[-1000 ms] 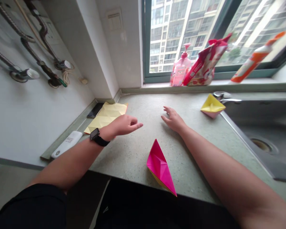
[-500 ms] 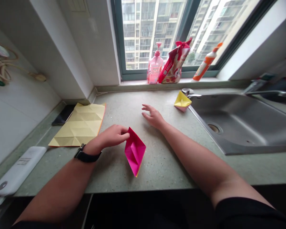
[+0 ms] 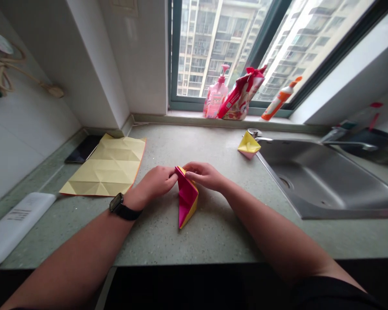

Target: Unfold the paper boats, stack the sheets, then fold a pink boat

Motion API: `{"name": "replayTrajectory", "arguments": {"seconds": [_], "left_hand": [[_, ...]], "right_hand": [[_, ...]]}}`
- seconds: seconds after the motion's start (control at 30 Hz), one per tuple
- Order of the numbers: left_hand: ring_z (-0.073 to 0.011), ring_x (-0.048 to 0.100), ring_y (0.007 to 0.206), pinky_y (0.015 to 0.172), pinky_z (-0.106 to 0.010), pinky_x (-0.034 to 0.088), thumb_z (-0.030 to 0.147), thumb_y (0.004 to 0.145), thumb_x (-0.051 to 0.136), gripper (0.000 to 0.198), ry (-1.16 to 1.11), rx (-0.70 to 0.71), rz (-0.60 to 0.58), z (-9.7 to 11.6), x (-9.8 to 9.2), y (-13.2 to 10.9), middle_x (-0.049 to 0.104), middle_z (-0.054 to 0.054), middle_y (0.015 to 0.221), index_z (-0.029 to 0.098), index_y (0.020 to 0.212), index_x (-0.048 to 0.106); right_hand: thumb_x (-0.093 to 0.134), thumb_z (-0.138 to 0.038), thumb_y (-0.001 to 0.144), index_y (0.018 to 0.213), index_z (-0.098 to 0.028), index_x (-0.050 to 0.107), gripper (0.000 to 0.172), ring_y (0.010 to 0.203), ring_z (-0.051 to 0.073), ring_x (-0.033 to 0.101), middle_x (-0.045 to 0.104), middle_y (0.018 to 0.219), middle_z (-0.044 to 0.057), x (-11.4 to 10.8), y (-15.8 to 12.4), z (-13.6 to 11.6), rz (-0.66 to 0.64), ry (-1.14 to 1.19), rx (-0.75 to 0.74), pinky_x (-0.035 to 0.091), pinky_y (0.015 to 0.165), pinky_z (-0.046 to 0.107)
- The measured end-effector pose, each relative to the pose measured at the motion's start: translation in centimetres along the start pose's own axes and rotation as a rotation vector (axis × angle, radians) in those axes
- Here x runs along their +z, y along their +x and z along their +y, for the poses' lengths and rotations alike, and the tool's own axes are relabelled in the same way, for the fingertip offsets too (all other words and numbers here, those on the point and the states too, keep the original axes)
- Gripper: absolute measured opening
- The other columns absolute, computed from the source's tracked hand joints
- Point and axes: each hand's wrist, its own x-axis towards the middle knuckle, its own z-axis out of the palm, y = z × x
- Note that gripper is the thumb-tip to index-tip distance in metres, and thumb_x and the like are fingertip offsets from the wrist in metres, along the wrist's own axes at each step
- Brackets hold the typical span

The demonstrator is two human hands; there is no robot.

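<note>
A pink and yellow folded paper boat [image 3: 186, 200] stands on the speckled green counter [image 3: 213, 232] in front of me. My left hand [image 3: 155, 183], with a black watch on the wrist, pinches the boat's far tip from the left. My right hand [image 3: 203, 174] pinches the same tip from the right. Both hands are closed on the paper. A second, smaller yellow paper boat [image 3: 248, 145] sits farther back by the sink's corner.
A creased yellow paper sheet [image 3: 108, 165] lies at the left, with a dark phone [image 3: 82, 150] behind it and a white power bank [image 3: 14, 224] nearer. A steel sink [image 3: 323, 181] fills the right. A pink pump bottle [image 3: 216, 95], a red pouch [image 3: 241, 94] and an orange bottle [image 3: 280, 100] stand on the sill.
My left hand took hold of the pink boat and drew it inward. My right hand came off the counter and closed on the boat's tip too. The boat now stands more upright.
</note>
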Motion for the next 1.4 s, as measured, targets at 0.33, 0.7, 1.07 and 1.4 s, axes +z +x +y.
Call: {"name": "replayTrajectory", "arguments": {"seconds": [0.33, 0.7, 1.07, 1.4], "left_hand": [[-0.0189, 0.067, 0.072, 0.068, -0.03, 0.04, 0.04, 0.107, 0.057, 0.033, -0.077, 0.043, 0.052, 0.4, 0.4, -0.4, 0.081, -0.005, 0.088, 0.021, 0.098, 0.082], [-0.0201, 0.071, 0.075, 0.069, -0.031, 0.044, 0.032, 0.094, 0.072, 0.017, -0.242, -0.012, -0.074, 1.1, 2.2, 0.1, 0.081, -0.003, 0.086, 0.021, 0.084, 0.079], [-0.016, 0.061, 0.065, 0.069, -0.03, 0.04, 0.019, 0.093, 0.071, 0.017, -0.175, -0.005, 0.094, 0.5, 1.4, 0.1, 0.074, 0.0, 0.072, 0.02, 0.077, 0.075], [-0.0161, 0.06, 0.073, 0.068, -0.028, 0.043, 0.018, 0.094, 0.068, 0.016, -0.261, 0.098, 0.277, -0.3, 1.4, 0.1, 0.069, -0.001, 0.077, 0.019, 0.078, 0.069]], "right_hand": [[0.07, -0.055, 0.098, 0.121, -0.021, 0.077, 0.041, 0.075, 0.017, 0.062, 0.069, 0.083, 0.0, 0.4, 0.3, 0.3, 0.115, -0.054, 0.026, 0.05, 0.072, 0.032], [0.054, -0.068, 0.107, 0.121, -0.022, 0.075, 0.053, 0.084, 0.019, 0.072, 0.076, 0.096, 0.006, 0.4, 0.7, 1.4, 0.169, 0.178, 0.008, 0.06, 0.081, 0.037], [0.068, -0.06, 0.098, 0.097, -0.021, 0.076, 0.04, 0.076, 0.017, 0.068, 0.071, 0.083, 0.002, -1.0, 0.8, 1.3, 0.233, 0.202, 0.083, 0.058, 0.072, 0.032], [0.069, -0.058, 0.097, 0.097, -0.022, 0.074, 0.037, 0.086, 0.019, 0.071, 0.077, 0.092, 0.004, -1.2, 0.9, 1.4, 0.2, 0.256, 0.068, 0.058, 0.075, 0.032]]}}
